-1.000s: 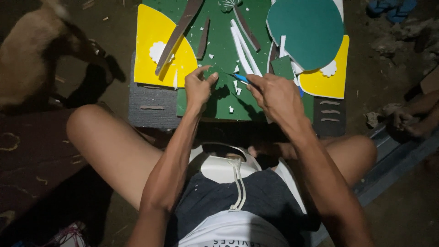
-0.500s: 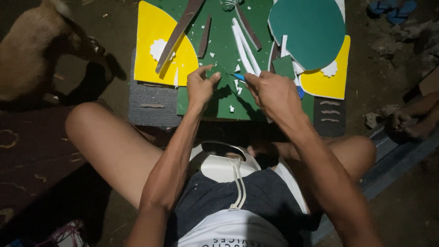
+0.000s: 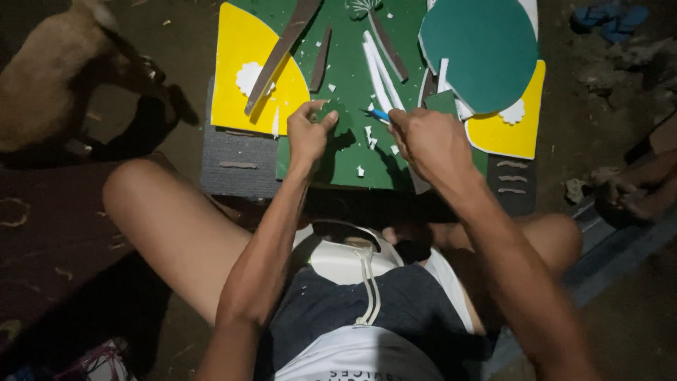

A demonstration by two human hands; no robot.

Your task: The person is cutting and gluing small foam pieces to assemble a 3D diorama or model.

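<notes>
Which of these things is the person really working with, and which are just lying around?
In hand:
left hand pinching a small green piece
right hand gripping a blue-handled cutter
green sheet under both

Lying about:
yellow pieces
teal round cutout
brown strips
white strips
blue sandals

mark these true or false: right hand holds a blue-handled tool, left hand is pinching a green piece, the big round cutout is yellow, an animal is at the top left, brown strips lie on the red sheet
1. The right hand holds a blue-handled tool. True.
2. The left hand pinches a small green piece. True.
3. The big round cutout is yellow. False: it is teal green.
4. An animal is at the top left. True.
5. Brown strips lie on a red sheet. False: they lie across the yellow piece and the green sheet.
</notes>
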